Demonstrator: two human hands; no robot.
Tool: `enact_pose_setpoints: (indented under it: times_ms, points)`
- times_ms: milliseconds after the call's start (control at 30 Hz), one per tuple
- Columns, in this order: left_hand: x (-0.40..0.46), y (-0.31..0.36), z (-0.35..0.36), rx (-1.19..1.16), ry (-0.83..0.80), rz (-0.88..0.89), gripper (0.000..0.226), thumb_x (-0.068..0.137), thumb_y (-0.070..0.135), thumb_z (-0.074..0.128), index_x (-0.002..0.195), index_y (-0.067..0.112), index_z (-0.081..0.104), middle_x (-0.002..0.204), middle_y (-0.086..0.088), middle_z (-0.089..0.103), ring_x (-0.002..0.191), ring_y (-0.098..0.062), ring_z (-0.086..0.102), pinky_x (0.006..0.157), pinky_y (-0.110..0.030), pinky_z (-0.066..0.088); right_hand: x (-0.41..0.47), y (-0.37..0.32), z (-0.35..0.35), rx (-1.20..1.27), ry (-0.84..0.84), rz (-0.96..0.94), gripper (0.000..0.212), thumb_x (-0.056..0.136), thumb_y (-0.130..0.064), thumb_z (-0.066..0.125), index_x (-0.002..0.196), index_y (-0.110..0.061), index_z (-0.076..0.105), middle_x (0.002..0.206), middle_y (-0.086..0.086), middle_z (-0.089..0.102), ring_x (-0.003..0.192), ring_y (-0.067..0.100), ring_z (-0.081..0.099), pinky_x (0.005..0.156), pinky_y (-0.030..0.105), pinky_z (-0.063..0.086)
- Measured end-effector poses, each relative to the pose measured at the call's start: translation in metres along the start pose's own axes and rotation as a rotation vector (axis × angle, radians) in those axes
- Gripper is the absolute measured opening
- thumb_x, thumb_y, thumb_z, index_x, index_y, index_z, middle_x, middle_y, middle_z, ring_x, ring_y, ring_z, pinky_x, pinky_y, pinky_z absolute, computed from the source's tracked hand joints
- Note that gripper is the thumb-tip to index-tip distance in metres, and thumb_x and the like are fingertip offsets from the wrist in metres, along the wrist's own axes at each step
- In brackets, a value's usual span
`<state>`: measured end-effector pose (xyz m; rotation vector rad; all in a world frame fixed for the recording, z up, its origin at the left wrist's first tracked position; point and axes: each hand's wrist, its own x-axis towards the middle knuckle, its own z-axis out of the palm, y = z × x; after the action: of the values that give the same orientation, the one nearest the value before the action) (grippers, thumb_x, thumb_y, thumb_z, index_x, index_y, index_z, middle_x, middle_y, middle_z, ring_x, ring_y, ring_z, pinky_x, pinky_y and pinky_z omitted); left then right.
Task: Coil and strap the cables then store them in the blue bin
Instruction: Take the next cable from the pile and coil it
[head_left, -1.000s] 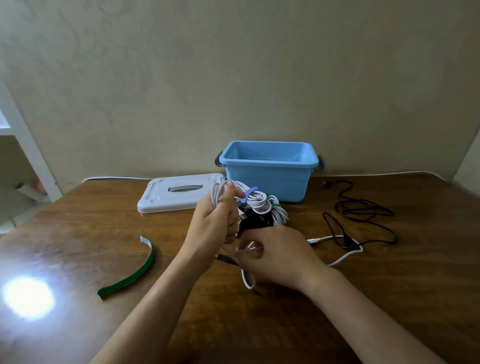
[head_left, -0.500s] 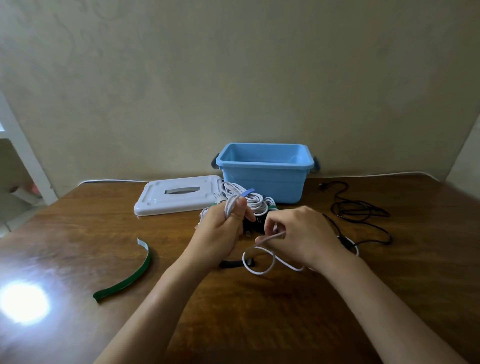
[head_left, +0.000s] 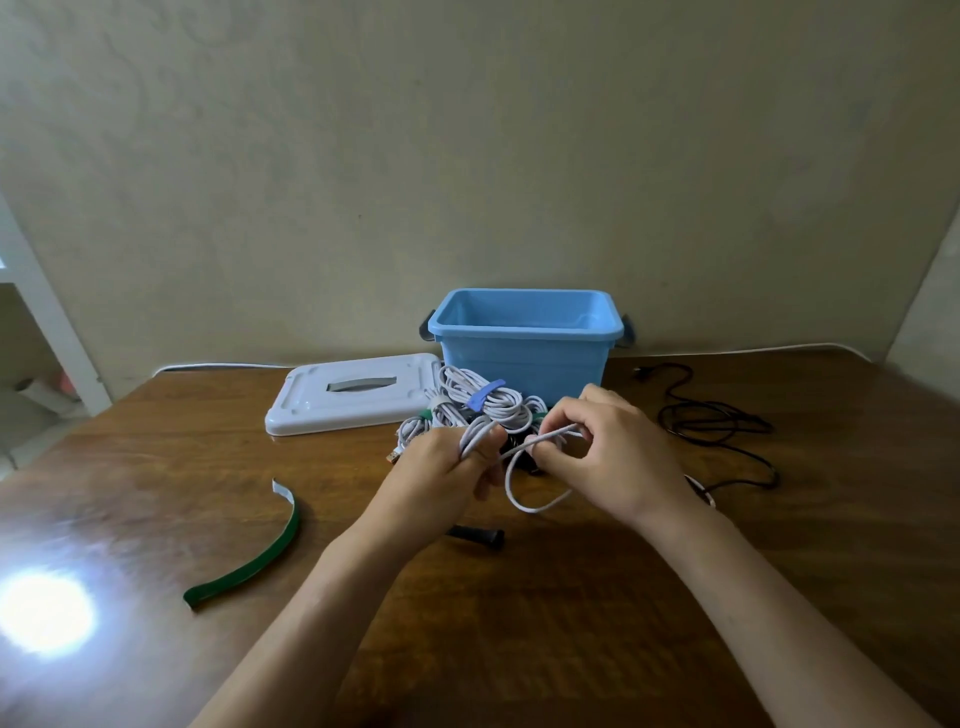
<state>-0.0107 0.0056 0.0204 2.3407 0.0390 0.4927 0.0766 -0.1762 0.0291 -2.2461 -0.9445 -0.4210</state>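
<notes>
Between our hands we are coiling a white cable (head_left: 524, 488): the left hand (head_left: 441, 475) is gripping the gathered loops, its fingers curled round them, and the right hand (head_left: 608, 452) is pinching the free run and feeding the next turn across. We judge that each new loop should match those already held, with the slack hanging below kept untwisted, and the left grip should stay firm until a strap goes on. Just beyond our hands we are seeing a pile of strapped white coils (head_left: 478, 405), and behind it the blue bin (head_left: 524, 353), open. Left of the left hand a green strap (head_left: 249, 561) is lying on the worktop (head_left: 519, 623); near the wrist sits a dark strap (head_left: 475, 534). Right of the right hand a black cable (head_left: 717, 426) is lying loose, uncoiled. Beside the bin rests the white lid (head_left: 353, 397).
</notes>
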Motion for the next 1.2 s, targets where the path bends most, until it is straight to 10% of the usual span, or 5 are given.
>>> enact_pose_setpoints:
  times_ms: [400, 767, 1067, 1200]
  points:
    - [0.001, -0.001, 0.001, -0.053, 0.078, 0.074, 0.065, 0.088, 0.068, 0.026, 0.067, 0.014, 0.054, 0.065, 0.002, 0.056, 0.061, -0.009, 0.049, 0.06, -0.032, 0.04, -0.003, -0.007, -0.004, -0.034, 0.115, -0.019, 0.044, 0.087, -0.069, 0.055, 0.07, -0.029, 0.058, 0.064, -0.013, 0.048, 0.062, 0.0, 0.049, 0.048, 0.017, 0.027]
    - [0.0, -0.001, 0.004, -0.291, 0.165, -0.096, 0.043, 0.095, 0.063, 0.033, 0.067, 0.037, 0.053, 0.059, 0.005, 0.049, 0.054, -0.014, 0.044, 0.057, -0.042, 0.041, 0.0, -0.007, -0.003, 0.232, -0.06, -0.069, 0.024, 0.104, -0.039, 0.049, 0.087, -0.032, 0.064, 0.075, -0.013, 0.062, 0.073, 0.006, 0.059, 0.059, 0.023, 0.041]
    - [-0.006, 0.013, 0.012, -0.491, 0.083, -0.078, 0.057, 0.085, 0.07, 0.039, 0.074, 0.015, 0.045, 0.048, 0.008, 0.042, 0.039, -0.007, 0.037, 0.039, -0.024, 0.032, -0.009, -0.024, 0.015, 0.239, -0.093, -0.141, 0.023, 0.103, -0.045, 0.052, 0.106, -0.034, 0.073, 0.083, -0.016, 0.071, 0.076, 0.004, 0.064, 0.063, 0.021, 0.045]
    - [-0.006, 0.021, 0.012, -0.476, 0.109, -0.039, 0.037, 0.102, 0.041, 0.049, 0.074, 0.017, 0.052, 0.048, 0.009, 0.047, 0.041, -0.005, 0.04, 0.041, -0.019, 0.033, -0.011, -0.027, 0.018, 0.176, -0.102, -0.143, 0.019, 0.1, -0.041, 0.059, 0.108, -0.032, 0.073, 0.086, -0.009, 0.073, 0.074, 0.009, 0.062, 0.063, 0.022, 0.041]
